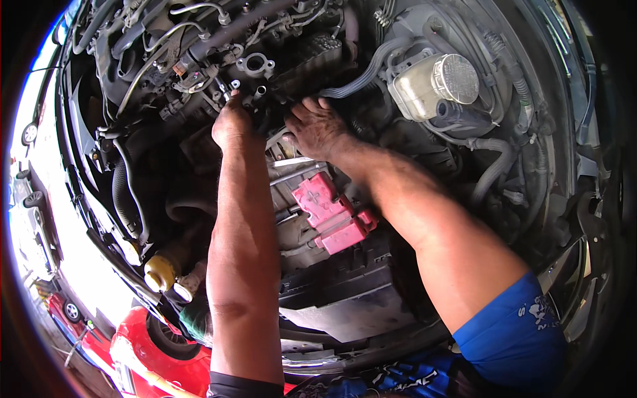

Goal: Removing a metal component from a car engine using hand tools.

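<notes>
Nearest the camera, a blue sleeve (pixel 514 331) covers the upper part of the right arm at the lower right, and both bare forearms rise from the lower edge into an open engine bay (pixel 159 152). Between the forearms lies a pink-red terminal cover (pixel 332 215) on top of a dark battery (pixel 345 285), set just below the hands and apart from them. To the left of the left forearm, low in the bay, sits a yellow cap (pixel 159 272). Further in, the left hand (pixel 232 123) is closed around a small metal tool (pixel 223 89), whose bright tip shows just above the knuckles and points into the cluster of engine fittings; what the tip meets cannot be told. Just beside it, to the right, the right hand (pixel 317 126) rests palm down with its fingers curled over a dark part of the engine, the fingertips hidden behind that part, so whether it grips anything cannot be told. The two hands are near each other but do not touch. Just beyond the left hand stands a metal flange (pixel 255 65) with a round opening, among black hoses and wiring. Farther to the right, well apart from both hands, a pale translucent fluid reservoir (pixel 424 86) with a ribbed round cap sits by the firewall, with grey corrugated hoses (pixel 361 76) running from near it toward the right hand.
</notes>
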Action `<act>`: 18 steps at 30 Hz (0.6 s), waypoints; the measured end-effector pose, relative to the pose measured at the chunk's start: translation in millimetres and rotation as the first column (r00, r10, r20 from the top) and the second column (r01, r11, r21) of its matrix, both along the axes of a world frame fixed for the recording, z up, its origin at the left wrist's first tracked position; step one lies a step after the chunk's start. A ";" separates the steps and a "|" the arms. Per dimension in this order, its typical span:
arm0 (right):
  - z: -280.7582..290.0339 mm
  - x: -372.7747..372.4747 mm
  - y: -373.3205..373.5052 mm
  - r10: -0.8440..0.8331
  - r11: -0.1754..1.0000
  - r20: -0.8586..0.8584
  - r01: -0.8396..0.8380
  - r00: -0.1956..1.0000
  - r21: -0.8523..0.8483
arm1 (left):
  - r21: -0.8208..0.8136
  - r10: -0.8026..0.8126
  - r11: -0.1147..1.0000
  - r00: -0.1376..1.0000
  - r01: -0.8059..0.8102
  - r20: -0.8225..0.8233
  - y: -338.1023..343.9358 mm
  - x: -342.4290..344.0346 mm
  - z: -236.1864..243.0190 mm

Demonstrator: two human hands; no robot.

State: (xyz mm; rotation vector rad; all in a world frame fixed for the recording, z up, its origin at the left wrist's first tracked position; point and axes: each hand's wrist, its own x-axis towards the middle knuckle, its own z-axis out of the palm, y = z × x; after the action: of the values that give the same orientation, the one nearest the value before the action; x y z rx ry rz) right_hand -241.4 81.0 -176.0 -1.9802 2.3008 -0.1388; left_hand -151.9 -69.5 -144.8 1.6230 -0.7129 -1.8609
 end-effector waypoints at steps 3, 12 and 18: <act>-4.4 -2.0 2.0 -0.005 0.999 -0.005 0.005 1.000 -0.032 | -0.088 -0.060 0.994 0.989 0.072 0.138 -2.9 -0.6 -10.8; -3.5 6.2 -3.4 0.021 1.000 -0.002 -0.021 1.000 0.023 | -0.296 -0.097 0.928 0.913 0.227 0.396 -7.0 4.3 -23.9; 0.8 3.9 -5.8 -0.021 0.979 -0.011 0.023 1.000 0.203 | 0.072 0.107 0.993 0.980 -0.096 -0.170 8.9 -5.2 22.5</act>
State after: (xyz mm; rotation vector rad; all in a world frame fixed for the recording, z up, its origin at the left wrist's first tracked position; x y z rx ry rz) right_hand -237.5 75.1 -175.2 -1.8593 2.2415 0.0994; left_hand -157.0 -60.6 -122.3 1.4840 -0.4916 -1.9392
